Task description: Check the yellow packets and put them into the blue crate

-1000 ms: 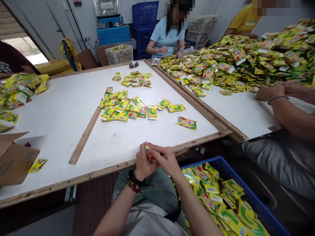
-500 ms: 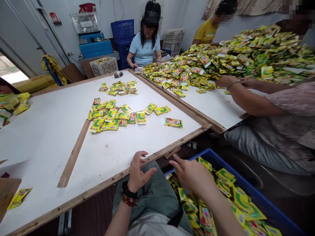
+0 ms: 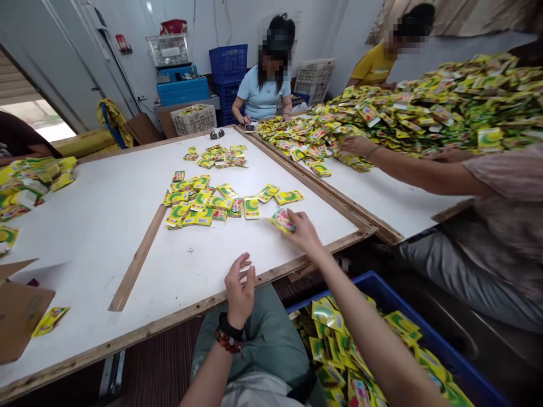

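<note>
In my right hand (image 3: pixel 304 232) is a small yellow-green packet (image 3: pixel 283 220), pinched by its right end just above the white tabletop (image 3: pixel 237 249). My left hand (image 3: pixel 240 285) rests at the table's near wooden edge, fingers loosely curled and apart, with nothing in it; a black band and a beaded bracelet circle that wrist. Ahead of both hands lies a loose cluster of similar packets (image 3: pixel 203 200), some overlapping. Below my right forearm, a blue crate (image 3: pixel 407 299) full of such packets stands beside my leg.
A wooden strip (image 3: pixel 138 260) lies on the table. At left are a cardboard box (image 3: pixel 21 316) and a packet pile (image 3: pixel 38 181). A large packet heap (image 3: pixel 424 113) covers the adjoining table, where a co-worker's arm (image 3: pixel 407 167) reaches in. Another person (image 3: pixel 263 93) sits opposite.
My right hand has moved from over the crate up to the table and taken hold of the packet at the right. My left hand stays near the edge. The view has shifted slightly.
</note>
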Demonstrator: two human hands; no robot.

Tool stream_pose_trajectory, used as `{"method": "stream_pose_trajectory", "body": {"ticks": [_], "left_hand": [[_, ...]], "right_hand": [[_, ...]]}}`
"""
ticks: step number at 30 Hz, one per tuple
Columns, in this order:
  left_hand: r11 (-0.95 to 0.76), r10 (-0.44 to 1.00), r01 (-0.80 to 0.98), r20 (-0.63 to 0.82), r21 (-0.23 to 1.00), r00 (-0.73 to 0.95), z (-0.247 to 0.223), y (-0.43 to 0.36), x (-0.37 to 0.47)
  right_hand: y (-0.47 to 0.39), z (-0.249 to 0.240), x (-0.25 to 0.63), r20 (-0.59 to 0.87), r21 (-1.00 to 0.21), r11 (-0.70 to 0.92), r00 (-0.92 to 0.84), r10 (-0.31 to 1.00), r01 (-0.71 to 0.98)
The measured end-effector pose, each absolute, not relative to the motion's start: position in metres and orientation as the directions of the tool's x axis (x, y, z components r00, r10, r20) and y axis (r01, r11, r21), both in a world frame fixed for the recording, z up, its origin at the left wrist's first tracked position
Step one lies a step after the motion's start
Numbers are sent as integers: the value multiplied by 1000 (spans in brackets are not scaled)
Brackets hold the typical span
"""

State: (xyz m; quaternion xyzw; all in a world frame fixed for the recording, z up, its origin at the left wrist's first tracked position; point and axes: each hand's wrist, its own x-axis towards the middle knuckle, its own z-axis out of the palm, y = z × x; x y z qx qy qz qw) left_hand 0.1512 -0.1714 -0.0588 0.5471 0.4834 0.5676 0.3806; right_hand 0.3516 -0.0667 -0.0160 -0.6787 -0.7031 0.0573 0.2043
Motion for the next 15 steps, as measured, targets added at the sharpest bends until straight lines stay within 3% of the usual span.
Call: {"method": "stream_pose_trajectory", "body": {"ticks": [1, 3, 5, 8, 11, 15], "left_hand": [[-245, 959, 46, 249, 968, -138, -55, -171, 154], [-252, 957, -29, 245, 967, -158, -46, -169, 159], [-228, 958, -35, 218, 973, -187, -38, -167, 159], [-174, 951, 67, 185, 983, -248, -35, -165, 151], [-195, 942, 192, 238, 962, -237, -43, -168, 142], [-352, 893, 337, 421, 873, -157, -62, -175, 141]], "right_hand": [[-88, -23, 330, 267, -388, 121, -14, 963, 914], [-135, -37, 287, 521, -536, 348, -24, 853, 769], [-178, -47, 255, 600, -597, 495, -58, 798, 632], [-212, -50, 237, 516, -766, 500, -80, 853, 404], [-209, -42, 242, 327, -936, 319, 33, 944, 152], [-185, -27, 243, 87, -993, 95, 99, 991, -76]]}}
